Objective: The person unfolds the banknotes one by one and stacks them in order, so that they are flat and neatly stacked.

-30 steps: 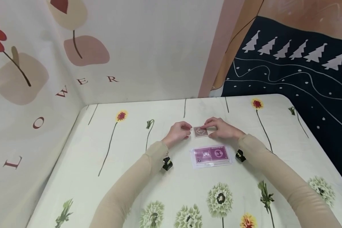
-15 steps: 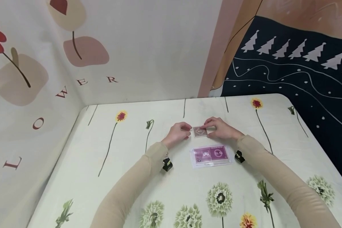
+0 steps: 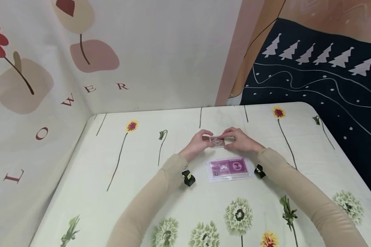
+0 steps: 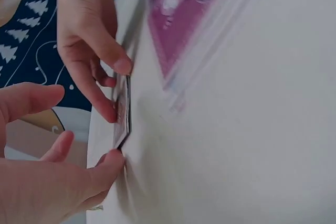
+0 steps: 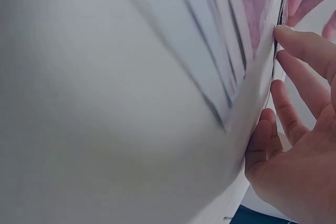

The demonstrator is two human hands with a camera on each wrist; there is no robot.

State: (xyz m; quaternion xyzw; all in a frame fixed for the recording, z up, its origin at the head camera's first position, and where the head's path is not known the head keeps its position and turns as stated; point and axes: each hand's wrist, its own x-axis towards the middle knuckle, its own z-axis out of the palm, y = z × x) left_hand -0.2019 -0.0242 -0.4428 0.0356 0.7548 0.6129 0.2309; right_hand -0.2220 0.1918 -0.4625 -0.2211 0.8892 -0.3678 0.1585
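Note:
A small brown printed card (image 3: 217, 142) with a pale border lies on the table, possibly several layers thick. At its left end is my left hand (image 3: 198, 143); in the left wrist view the thumb (image 4: 113, 162) touches the card's edge, while the fingers stay spread apart from it. My right hand (image 3: 240, 140) holds the right end, its index finger over the top and its thumb at the near corner. Closer to me lies a purple banknote (image 3: 228, 167) in a clear sleeve, and the right wrist view shows layered sleeve edges there.
A white flower-printed cloth (image 3: 136, 199) covers the table. Behind it hangs a pale curtain (image 3: 167, 58), and a dark cloth with white trees (image 3: 312, 79) hangs at the right. Black cameras (image 3: 188, 178) sit on both wrists.
My left hand has moved right and its thumb now meets the card's left end. My right hand and the purple banknote have stayed in place.

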